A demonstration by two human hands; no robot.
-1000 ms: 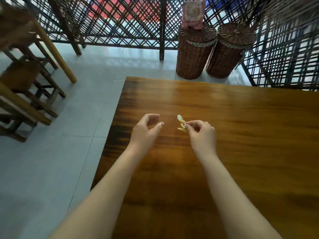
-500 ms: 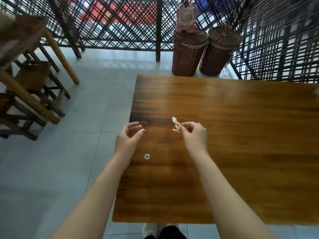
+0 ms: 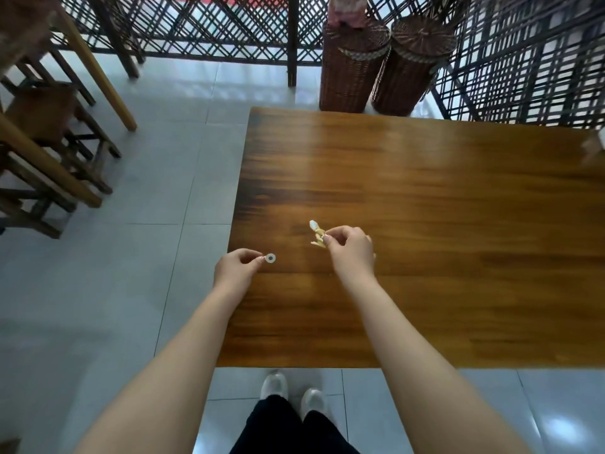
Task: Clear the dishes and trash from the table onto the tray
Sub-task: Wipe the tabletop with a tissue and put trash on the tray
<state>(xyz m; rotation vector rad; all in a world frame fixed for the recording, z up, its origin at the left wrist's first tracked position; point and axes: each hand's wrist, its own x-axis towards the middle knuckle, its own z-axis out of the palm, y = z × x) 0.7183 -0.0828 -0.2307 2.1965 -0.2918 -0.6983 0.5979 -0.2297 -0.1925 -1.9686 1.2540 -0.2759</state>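
Touches the small white ring (image 3: 270, 257) with the left hand (image 3: 235, 273), thumb and forefinger tips curled in at its left rim; half a second ago hovers above it with a clear gap. Cannot tell whether pinching the ring or only touching it. Keeps the yellowish wrapper scrap (image 3: 317, 234) pinched between thumb and forefinger of the right hand (image 3: 350, 250), as before, other fingers curled beneath, held just above the wooden table (image 3: 425, 208). Looks from farther back than earlier: takes in the table's near edge and a pair of pale shoes (image 3: 275, 385) on the grey tile floor (image 3: 98, 290).

Shows the ring as a flat pale disc with a dark hole in the middle, lying on the tabletop near the left edge, well apart from the scrap. Shows the scrap as a thin, crumpled strip, cream at its upper tip and yellow-brown lower down, sticking out to the left of the right fingertips.

Beyond the far edge, two tall wicker baskets (image 3: 355, 60) side by side against dark lattice screens (image 3: 203, 27); to the left, wooden stools (image 3: 49, 126).
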